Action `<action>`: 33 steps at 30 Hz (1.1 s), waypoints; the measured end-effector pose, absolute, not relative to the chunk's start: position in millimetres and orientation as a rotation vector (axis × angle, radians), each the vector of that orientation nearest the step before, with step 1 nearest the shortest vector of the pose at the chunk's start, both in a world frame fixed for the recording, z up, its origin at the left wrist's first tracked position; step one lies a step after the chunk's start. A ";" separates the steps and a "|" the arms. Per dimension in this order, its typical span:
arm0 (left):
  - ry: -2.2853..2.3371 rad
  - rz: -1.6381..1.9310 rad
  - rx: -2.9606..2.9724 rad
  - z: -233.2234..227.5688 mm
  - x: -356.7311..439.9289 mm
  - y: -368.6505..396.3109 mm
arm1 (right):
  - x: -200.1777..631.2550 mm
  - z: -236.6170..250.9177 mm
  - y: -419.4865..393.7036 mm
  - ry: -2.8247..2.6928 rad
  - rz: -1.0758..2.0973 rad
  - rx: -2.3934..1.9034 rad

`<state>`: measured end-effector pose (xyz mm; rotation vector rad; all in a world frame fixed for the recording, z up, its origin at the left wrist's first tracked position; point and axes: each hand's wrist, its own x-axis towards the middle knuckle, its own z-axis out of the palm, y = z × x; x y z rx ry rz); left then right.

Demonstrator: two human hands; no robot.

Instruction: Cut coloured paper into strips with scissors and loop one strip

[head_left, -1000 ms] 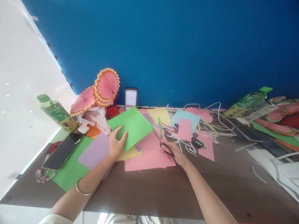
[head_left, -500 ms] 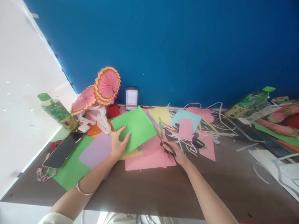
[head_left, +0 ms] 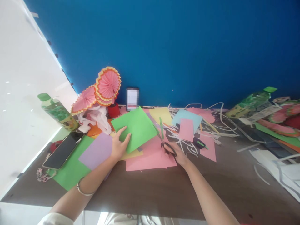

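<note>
A bright green sheet of paper is tilted above a pile of coloured sheets. My left hand holds its left side, with thumb and a finger showing on top; the other fingers are hard to see. My right hand grips black-handled scissors at the sheet's right corner. The scissor blades point up and left along the right edge, where a narrow green strip hangs beside the sheet. Pink paper lies flat beneath.
To the left lie a phone, purple paper and a green bottle. Pleated paper fans stand near the blue wall. White paper strips, a box cutter and another bottle are to the right.
</note>
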<state>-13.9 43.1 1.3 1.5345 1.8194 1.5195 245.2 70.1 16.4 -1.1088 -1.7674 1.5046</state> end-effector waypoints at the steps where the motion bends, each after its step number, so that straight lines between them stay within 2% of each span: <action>1: 1.820 1.521 1.533 0.9 -14.0 43.2 | 245.2 16.3 70.1 -1.760 1.511 -1.107; 33: 1.872 1.601 1.691 -1.3 -16.7 43.0 | 245.5 14.3 71.8 -1.624 1.575 -1.199</action>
